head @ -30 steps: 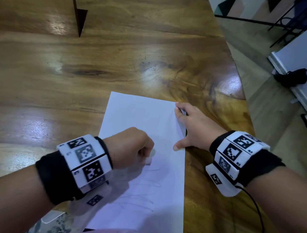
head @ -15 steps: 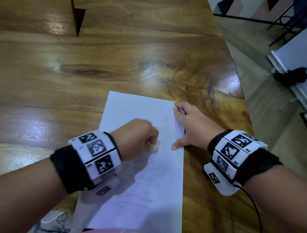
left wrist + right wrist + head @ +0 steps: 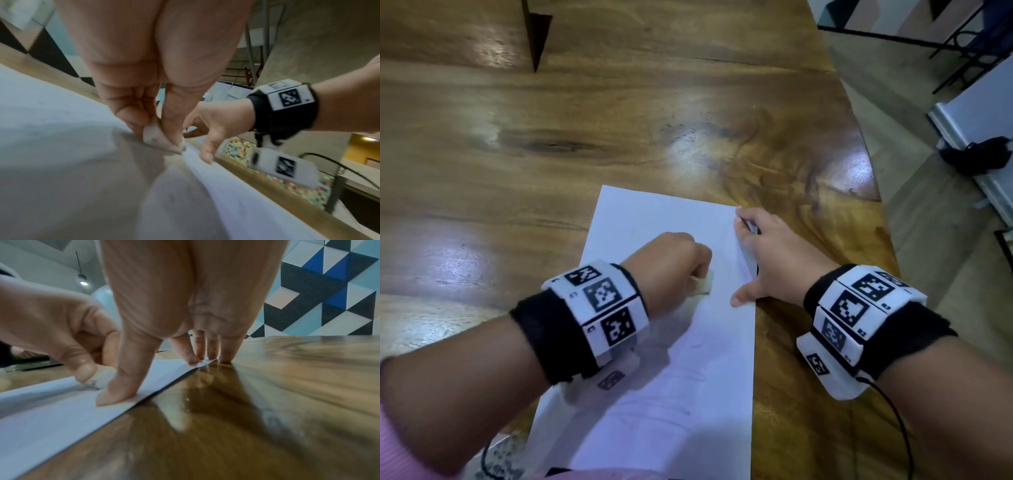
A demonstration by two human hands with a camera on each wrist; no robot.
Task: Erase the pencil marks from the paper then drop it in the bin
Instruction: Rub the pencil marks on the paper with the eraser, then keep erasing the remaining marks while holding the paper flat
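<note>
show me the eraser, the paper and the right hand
eraser [image 3: 158,138], left wrist view, its flat white face
paper [image 3: 654,219], head view, bare upper part
right hand [image 3: 777,260], head view, back of the hand

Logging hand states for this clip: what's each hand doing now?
Left hand: pinching the eraser against the paper.
Right hand: open, fingers pressing the paper's edge.

The eraser [image 3: 702,284] shows only as a pale sliver in the head view — the left hand [image 3: 671,263] hides the rest. The paper [image 3: 671,394] is cut off by the bottom edge, its pencil marks [image 3: 674,407] too faint to read. The left wristband [image 3: 599,308] is blurred.
</note>
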